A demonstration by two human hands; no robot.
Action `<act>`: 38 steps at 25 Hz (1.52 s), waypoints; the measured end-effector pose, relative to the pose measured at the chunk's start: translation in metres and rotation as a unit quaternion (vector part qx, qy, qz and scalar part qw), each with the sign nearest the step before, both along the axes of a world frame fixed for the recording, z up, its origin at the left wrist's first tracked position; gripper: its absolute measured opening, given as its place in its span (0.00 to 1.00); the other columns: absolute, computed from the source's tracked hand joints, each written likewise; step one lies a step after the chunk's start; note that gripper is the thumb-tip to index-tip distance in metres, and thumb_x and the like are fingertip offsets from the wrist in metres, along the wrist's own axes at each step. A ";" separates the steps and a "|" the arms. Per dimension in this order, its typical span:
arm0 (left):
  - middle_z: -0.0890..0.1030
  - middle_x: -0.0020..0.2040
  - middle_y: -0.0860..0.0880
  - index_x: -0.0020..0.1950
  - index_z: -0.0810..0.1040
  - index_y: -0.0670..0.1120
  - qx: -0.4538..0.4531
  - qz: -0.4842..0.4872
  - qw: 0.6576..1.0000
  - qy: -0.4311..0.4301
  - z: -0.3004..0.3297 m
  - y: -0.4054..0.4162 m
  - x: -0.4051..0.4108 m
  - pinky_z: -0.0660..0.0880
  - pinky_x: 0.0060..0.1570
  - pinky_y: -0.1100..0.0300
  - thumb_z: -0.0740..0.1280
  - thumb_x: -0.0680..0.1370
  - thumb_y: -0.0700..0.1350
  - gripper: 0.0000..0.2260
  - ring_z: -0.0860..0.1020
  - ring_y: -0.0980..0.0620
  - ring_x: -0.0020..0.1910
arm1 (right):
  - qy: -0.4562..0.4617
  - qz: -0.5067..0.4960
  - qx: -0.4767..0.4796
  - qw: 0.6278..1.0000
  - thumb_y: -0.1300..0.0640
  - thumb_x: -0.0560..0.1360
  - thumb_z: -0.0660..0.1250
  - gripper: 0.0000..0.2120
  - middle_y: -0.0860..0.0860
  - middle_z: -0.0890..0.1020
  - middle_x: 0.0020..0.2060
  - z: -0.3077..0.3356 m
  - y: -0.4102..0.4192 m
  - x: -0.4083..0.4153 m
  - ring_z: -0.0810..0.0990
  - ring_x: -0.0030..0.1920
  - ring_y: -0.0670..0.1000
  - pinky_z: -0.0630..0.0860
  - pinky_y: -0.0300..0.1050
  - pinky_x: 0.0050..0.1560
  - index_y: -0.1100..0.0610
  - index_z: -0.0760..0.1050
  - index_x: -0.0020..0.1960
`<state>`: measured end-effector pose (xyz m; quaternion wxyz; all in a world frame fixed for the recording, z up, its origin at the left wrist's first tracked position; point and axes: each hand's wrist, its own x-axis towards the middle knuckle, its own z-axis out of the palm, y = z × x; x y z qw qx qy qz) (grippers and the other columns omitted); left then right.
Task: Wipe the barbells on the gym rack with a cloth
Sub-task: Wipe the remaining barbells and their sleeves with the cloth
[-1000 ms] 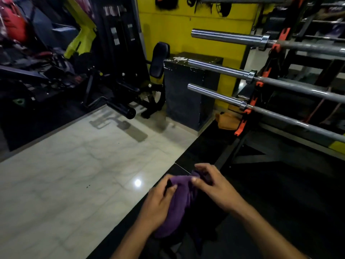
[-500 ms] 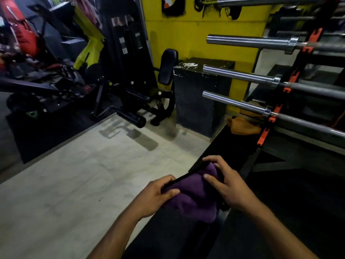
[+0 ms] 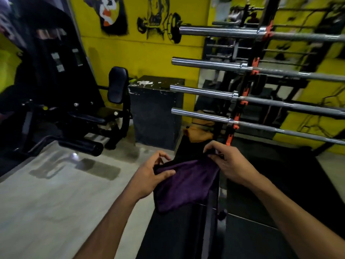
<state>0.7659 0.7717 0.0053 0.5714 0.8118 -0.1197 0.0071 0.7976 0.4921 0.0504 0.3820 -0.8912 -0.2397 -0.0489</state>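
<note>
Room: gym with a yellow wall (image 3: pixel 149 58) across the upper frame, carrying two dark painted figures; pale floor (image 3: pixel 46 202) fills the lower left, a dark mat (image 3: pixel 280 184) the lower right.
Cloth: one purple cloth (image 3: pixel 183 186), low in the centre of the frame, stretched between both hands and sagging below them, well apart from the bars.
Left hand: left hand (image 3: pixel 151 176) pinches the cloth's left corner, thumb lying on top of the fabric, fingers curled above it.
Right hand: right hand (image 3: pixel 229 165) grips the cloth's right corner, fingers bent round a bunched edge.
Barbells: four barbells (image 3: pixel 201 91), stacked one above another at the right of the frame, all lying level with their bare chrome sleeves pointing toward the centre; their shafts run off the right edge.
Rack: one black upright rack (image 3: pixel 244 86) with orange hooks holds each bar just past its collar.
Open room: the sleeve ends hang free over the floor; the lowest bar sits just above the right hand in the frame, with open space between them.
Box: one black box (image 3: pixel 155 113) with chipped paint stands against the wall, behind the sleeve ends.
Machine: one black weight machine (image 3: pixel 56 90) with a padded roller fills the left side.
Other cloth: one orange cloth (image 3: pixel 199 133) lies at the rack's foot, beyond the hands.
</note>
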 end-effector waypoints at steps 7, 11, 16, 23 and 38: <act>0.79 0.55 0.52 0.63 0.76 0.61 0.038 -0.139 0.989 -0.019 0.027 0.029 0.038 0.81 0.53 0.47 0.72 0.76 0.57 0.15 0.80 0.51 0.54 | 0.090 -0.058 0.116 0.987 0.63 0.82 0.63 0.15 0.45 0.81 0.41 0.016 0.013 -0.005 0.80 0.41 0.45 0.81 0.53 0.45 0.43 0.78 0.46; 0.79 0.53 0.60 0.55 0.79 0.61 0.150 -0.174 0.972 -0.050 0.030 0.037 0.064 0.79 0.53 0.51 0.71 0.78 0.53 0.06 0.78 0.58 0.52 | 0.102 -0.082 0.137 0.982 0.64 0.81 0.63 0.13 0.48 0.82 0.41 0.019 0.005 -0.002 0.81 0.42 0.50 0.81 0.60 0.47 0.48 0.78 0.46; 0.81 0.40 0.56 0.43 0.77 0.54 0.101 -0.061 0.989 -0.094 0.021 0.018 0.097 0.81 0.43 0.50 0.77 0.71 0.57 0.12 0.80 0.55 0.40 | 0.066 -0.093 0.130 0.985 0.55 0.78 0.61 0.05 0.48 0.77 0.38 0.007 -0.002 0.026 0.73 0.37 0.55 0.72 0.60 0.39 0.50 0.74 0.47; 0.84 0.60 0.44 0.70 0.73 0.44 -0.279 -0.123 0.899 0.315 -0.043 -0.055 0.149 0.81 0.52 0.54 0.85 0.59 0.55 0.44 0.82 0.44 0.59 | 0.115 -0.201 0.321 0.918 0.60 0.83 0.59 0.10 0.52 0.74 0.39 -0.014 -0.019 0.119 0.70 0.39 0.52 0.67 0.50 0.39 0.49 0.75 0.50; 0.76 0.69 0.54 0.76 0.63 0.56 -0.024 -0.169 0.930 0.326 -0.096 -0.109 0.321 0.77 0.61 0.60 0.75 0.73 0.32 0.39 0.77 0.57 0.63 | 0.342 -0.199 0.379 0.836 0.80 0.71 0.64 0.38 0.56 0.85 0.54 -0.139 -0.089 0.224 0.83 0.53 0.56 0.81 0.44 0.46 0.49 0.66 0.73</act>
